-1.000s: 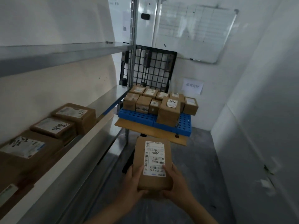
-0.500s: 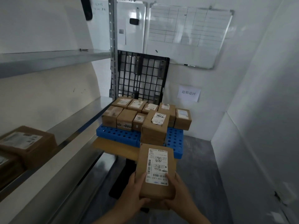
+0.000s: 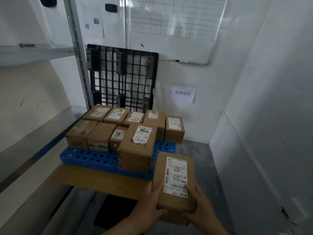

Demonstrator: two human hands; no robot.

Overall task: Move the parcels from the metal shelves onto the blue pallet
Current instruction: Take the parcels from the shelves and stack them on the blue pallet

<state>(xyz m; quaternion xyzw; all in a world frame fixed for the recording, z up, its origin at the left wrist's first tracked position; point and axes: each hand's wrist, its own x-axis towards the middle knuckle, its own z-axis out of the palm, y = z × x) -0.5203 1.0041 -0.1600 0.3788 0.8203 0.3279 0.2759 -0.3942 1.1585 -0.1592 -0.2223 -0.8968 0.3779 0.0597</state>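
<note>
Brown cardboard parcel [image 3: 174, 180] with a white printed label on top is held in the air by both hands, just off the front right corner of the blue perforated plastic pallet [image 3: 91, 158]. The left hand [image 3: 149, 211] grips its near left edge, fingers curled underneath and thumb up the side. The right hand [image 3: 201, 207] clamps the near right edge, thumb lying on the label's corner.

On the pallet stand two rows of small brown boxes [image 3: 101, 134] packed side against side. At the front a taller brown box with a peeling label [image 3: 135, 150] reaches the pallet's near edge. Bare blue shows in a strip along the front left and in a patch at the right, behind the held parcel's far edge. The pallet lies on a flat sheet of tan cardboard [image 3: 101, 180] that juts out toward the camera.

A black grid pallet [image 3: 122, 77] leans upright on the back wall behind the boxes. The grey metal shelves [image 3: 33, 53] run along the left, their edge close beside the pallet. To the right, grey floor [image 3: 194, 150] lies open between pallet and white wall — a narrow lane.
</note>
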